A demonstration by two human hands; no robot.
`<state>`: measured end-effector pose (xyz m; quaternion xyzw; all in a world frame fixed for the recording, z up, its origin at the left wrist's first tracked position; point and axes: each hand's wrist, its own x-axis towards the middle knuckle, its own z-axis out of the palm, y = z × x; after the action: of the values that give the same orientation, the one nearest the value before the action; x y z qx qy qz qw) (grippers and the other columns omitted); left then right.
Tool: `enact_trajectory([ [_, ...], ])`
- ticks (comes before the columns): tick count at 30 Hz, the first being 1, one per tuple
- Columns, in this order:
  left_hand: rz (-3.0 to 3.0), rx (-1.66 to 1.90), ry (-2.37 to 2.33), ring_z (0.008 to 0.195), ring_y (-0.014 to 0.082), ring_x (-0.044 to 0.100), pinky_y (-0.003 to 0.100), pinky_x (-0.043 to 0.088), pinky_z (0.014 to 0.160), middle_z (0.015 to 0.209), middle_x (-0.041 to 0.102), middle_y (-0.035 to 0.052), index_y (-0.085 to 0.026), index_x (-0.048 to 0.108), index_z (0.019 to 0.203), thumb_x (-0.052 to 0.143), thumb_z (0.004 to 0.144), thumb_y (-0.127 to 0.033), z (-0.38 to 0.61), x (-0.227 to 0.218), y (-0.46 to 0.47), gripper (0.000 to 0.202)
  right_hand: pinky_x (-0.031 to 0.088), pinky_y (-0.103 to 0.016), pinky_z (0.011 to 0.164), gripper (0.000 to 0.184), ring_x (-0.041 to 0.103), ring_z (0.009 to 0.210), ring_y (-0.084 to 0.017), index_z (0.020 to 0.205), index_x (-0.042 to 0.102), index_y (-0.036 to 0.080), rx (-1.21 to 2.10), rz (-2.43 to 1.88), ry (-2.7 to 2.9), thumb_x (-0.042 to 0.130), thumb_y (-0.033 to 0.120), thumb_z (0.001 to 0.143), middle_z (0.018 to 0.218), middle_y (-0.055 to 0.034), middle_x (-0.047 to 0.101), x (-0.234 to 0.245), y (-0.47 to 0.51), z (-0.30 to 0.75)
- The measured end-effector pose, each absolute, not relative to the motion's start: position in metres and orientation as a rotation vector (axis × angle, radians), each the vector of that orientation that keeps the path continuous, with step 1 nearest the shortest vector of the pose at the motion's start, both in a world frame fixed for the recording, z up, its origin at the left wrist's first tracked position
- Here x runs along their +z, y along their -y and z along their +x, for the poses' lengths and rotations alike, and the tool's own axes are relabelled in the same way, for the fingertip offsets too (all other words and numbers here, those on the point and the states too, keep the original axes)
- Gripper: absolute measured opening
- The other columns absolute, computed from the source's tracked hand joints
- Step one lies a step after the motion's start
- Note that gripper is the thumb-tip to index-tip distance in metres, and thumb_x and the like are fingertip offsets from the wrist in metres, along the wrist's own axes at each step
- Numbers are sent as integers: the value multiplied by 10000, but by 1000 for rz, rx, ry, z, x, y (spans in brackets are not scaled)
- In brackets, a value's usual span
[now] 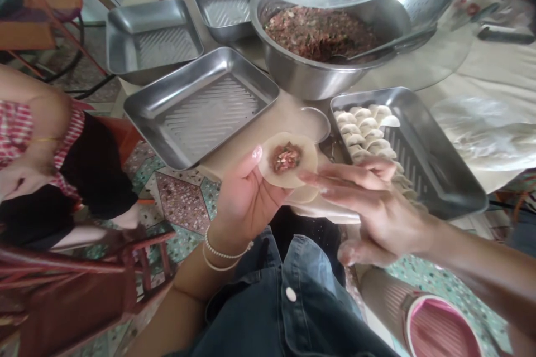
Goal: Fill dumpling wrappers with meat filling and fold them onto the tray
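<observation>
My left hand (245, 201) holds a round dumpling wrapper (288, 179) on its fingers, with the thumb on the left rim. A small mound of minced meat filling (287, 157) lies in its middle. My right hand (377, 215) has its fingers stretched out, fingertips at the wrapper's lower right edge; its thumb is apart from them. Below the wrapper, another pale round edge (305, 195) shows, partly covered. Behind my right hand, a metal tray (435, 150) bears rows of folded dumplings (368, 131).
A large metal bowl (310, 78) of meat filling holds a spoon (372, 53), with plastic film over its back rim. Three metal trays, the nearest tray (201, 111) included, stand left. A small round dish (316, 122) is close by. Another person (37, 145) sits left; a pink-lined bin (444, 326) stands below right.
</observation>
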<state>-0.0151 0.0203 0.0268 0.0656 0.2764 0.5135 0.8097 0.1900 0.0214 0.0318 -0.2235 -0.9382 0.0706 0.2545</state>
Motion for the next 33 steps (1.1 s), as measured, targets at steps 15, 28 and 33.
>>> enact_trajectory([
  [15,124,1021,-654,1238,275,555,428,404,1095,1060,719,147,-35,637,1101,319,973,-290,-20,27,-16,427,308,-547,912,593,550,1168,-305,1306,346,204,305,-994,2490,187,642,938,1195,-129,623,31,-74,180],
  [28,174,982,-529,1282,289,514,451,378,1100,1124,701,150,-62,640,1137,247,984,-381,-18,24,-14,529,278,-476,923,609,521,1197,-268,1342,303,214,321,-733,2494,234,655,928,1245,-90,599,45,-55,176],
  [33,208,894,-408,1281,273,518,436,384,1091,1178,684,130,-97,576,1257,199,991,-392,-12,22,-13,548,313,-452,921,578,526,1180,-254,1382,264,269,389,-623,2553,233,636,936,1241,-49,602,48,-47,166],
])
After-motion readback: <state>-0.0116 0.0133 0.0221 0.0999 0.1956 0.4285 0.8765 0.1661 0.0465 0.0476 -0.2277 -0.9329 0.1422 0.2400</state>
